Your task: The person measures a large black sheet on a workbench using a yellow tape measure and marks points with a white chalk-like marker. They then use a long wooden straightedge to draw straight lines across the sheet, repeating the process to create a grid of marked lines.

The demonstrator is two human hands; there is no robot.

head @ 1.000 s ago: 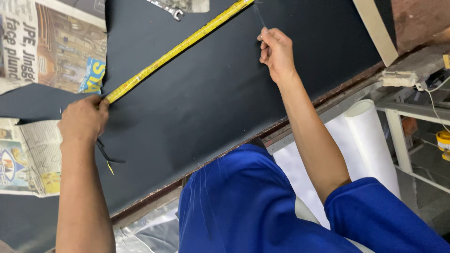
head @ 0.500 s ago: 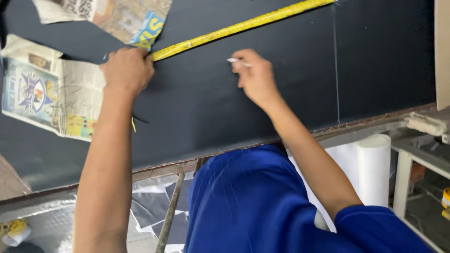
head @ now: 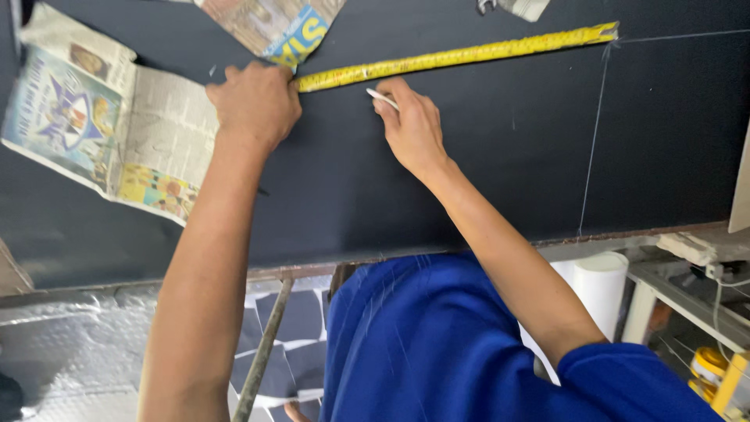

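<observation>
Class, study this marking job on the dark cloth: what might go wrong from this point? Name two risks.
1. The left hand pins only one end of the yellow tape measure; its far end lies free and may drift off the chalk line.
2. The right hand rests on the dark cloth while holding the white chalk, so marks may smudge.

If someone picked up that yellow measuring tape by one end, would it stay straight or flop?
Probably flop: the yellow measuring tape looks thin and flat like a soft ribbon, lying slightly wavy on the dark fabric. It seems light, since the left hand alone pins one end. It would likely slide easily if nudged.
</observation>
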